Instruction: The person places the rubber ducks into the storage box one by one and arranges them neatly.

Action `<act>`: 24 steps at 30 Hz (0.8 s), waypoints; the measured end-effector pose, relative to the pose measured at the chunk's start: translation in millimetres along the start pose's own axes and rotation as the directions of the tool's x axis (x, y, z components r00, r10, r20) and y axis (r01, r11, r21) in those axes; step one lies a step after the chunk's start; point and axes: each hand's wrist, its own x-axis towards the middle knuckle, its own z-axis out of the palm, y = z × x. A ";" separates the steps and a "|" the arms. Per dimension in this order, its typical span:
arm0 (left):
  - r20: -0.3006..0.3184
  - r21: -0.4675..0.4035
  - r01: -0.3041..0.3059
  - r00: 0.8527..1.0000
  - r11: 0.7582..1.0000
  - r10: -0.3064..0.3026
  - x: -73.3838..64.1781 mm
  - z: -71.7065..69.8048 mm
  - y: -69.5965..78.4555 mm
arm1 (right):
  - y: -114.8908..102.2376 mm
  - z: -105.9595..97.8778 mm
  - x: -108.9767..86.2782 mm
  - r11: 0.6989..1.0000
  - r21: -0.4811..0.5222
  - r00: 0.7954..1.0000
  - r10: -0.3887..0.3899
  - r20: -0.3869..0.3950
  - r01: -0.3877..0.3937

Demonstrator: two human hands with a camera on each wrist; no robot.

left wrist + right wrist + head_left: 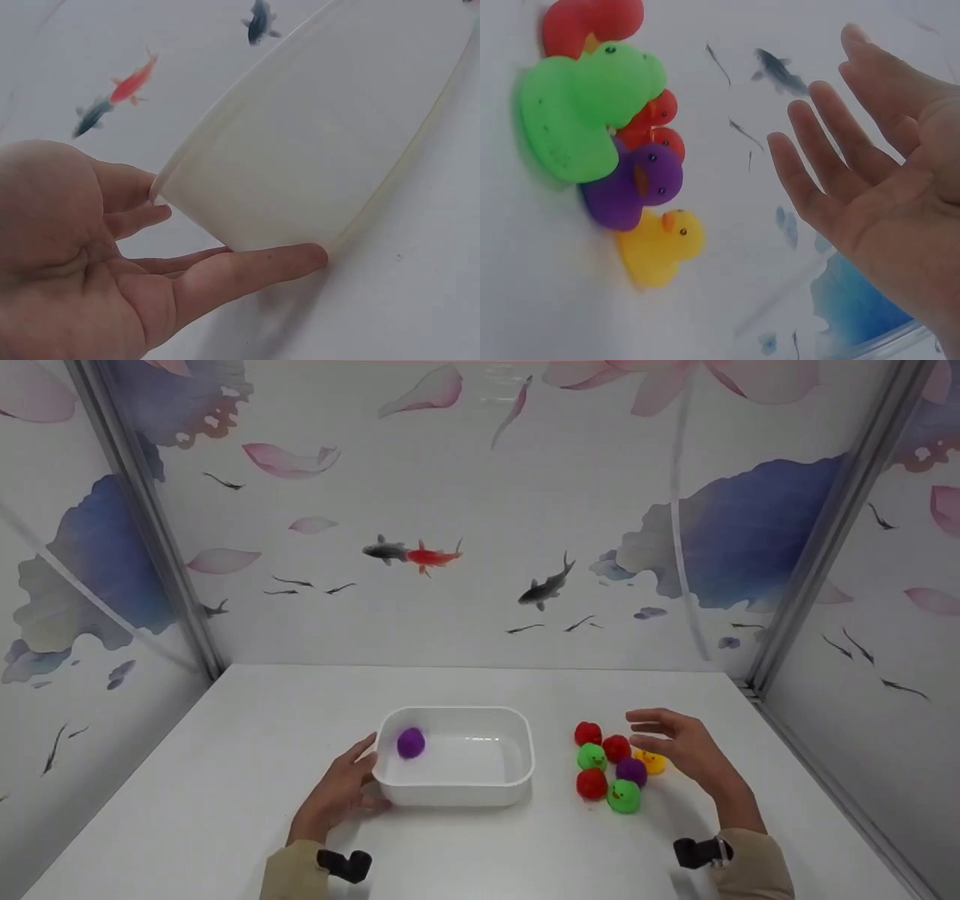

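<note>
Your right hand (681,744), fingers spread and empty, hovers by 1 yellow rubbery toy duck (652,764), 1 purple duck (631,772), 2 green ducks (624,797) and 3 red ducks (591,784). Your left hand (339,790), fingers extended, touches a white rectangular plastic tub (457,793) holding 1 round purple toy (411,743).

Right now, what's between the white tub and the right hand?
In the head view: bare table beside the white tub, then toy ducks, the yellow duck partly hidden by the right hand.

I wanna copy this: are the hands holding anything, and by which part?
The left hand holds the white tub by its left end; the right hand holds nothing.
</note>
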 end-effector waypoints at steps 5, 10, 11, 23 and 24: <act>0.002 -0.002 0.001 1.000 1.000 -0.001 -0.4 0.0 0.4 | 14.7 -4.3 -2.1 0.999 0.004 0.999 0.037 0.014 -0.037; -0.006 0.009 0.008 1.000 1.000 -0.008 0.1 0.0 -0.3 | 25.7 -4.7 -2.3 0.995 -0.001 0.993 0.104 0.048 -0.105; -0.007 0.013 0.010 1.000 1.000 -0.010 0.2 -0.1 -0.4 | 27.8 -4.4 -2.2 0.993 -0.004 0.992 0.118 0.053 -0.118; 0.008 -0.011 0.005 1.000 1.000 -0.005 1.0 -2.8 -1.5 | 45.9 -0.7 -3.2 0.983 -0.007 0.978 0.185 0.093 -0.186; 0.008 -0.008 0.005 1.000 1.000 -0.005 1.3 -3.0 -1.6 | 46.2 -0.5 -3.2 0.981 -0.007 0.977 0.191 0.094 -0.191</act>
